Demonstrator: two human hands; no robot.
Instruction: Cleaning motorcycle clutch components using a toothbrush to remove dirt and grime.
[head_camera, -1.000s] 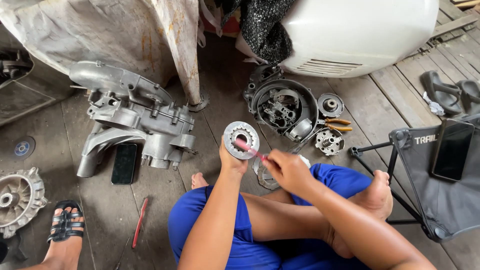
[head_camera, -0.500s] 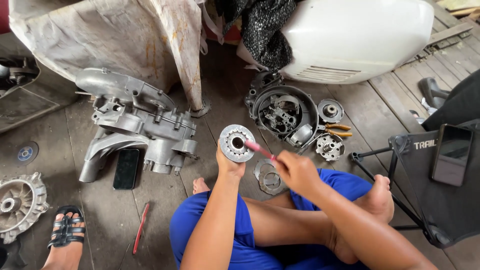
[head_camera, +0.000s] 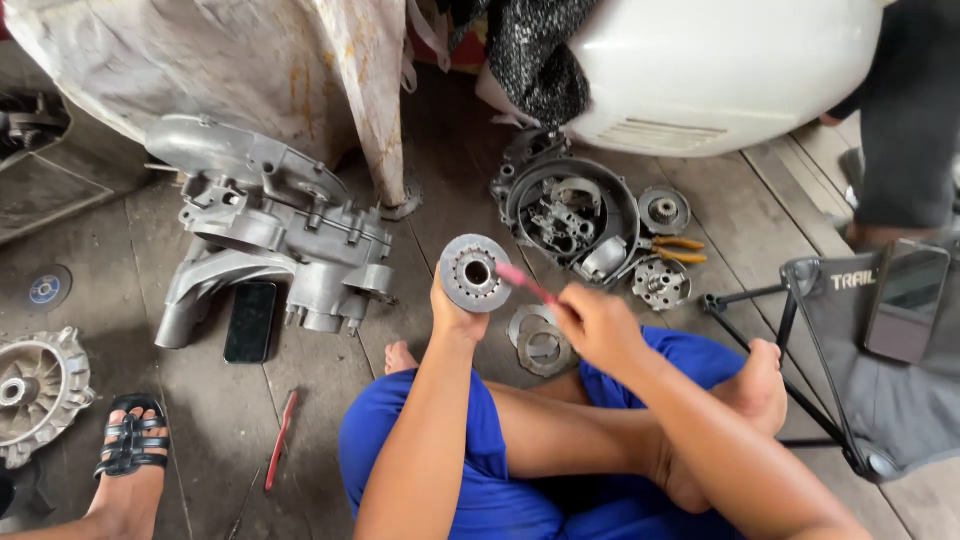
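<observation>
White body panel (head_camera: 720, 70): a large rounded shell at the top, cut off by the upper edge; dark knitted cloth (head_camera: 535, 60) drapes over its left end.
Stained sheet (head_camera: 230, 60): covers something bulky at upper left; what lies beneath is hidden.
Floor (head_camera: 440, 170): worn wooden boards carrying everything.
Engine casing (head_camera: 270, 235): grey cast metal lying left of centre, with a black phone (head_camera: 250, 320) just beside its lower edge.
Folding stool (head_camera: 860, 360): dark fabric seat at right, partly out of frame, a second phone (head_camera: 905, 300) resting on it.
Round housing (head_camera: 570, 215): an open metal bowl with parts inside, too cluttered to tell apart; orange-handled pliers (head_camera: 675, 248) and 2 small gears lie near it.
Fan cover (head_camera: 35, 390): cut off at the left edge, near another person's sandalled foot (head_camera: 130, 440).
Left hand (head_camera: 455, 310): fingers pinching the lower rim of a toothed metal disc (head_camera: 472, 272), held upright above the crossed legs.
Right hand (head_camera: 595, 325): fingers pressed around a pink brush (head_camera: 522, 282), whose tip touches the disc; the bristles are blurred.
Flat rings (head_camera: 540, 340): stacked on the floor, partly hidden behind the right hand.
Red tool (head_camera: 280, 435): thin, lying at lower left; its kind is unclear.
</observation>
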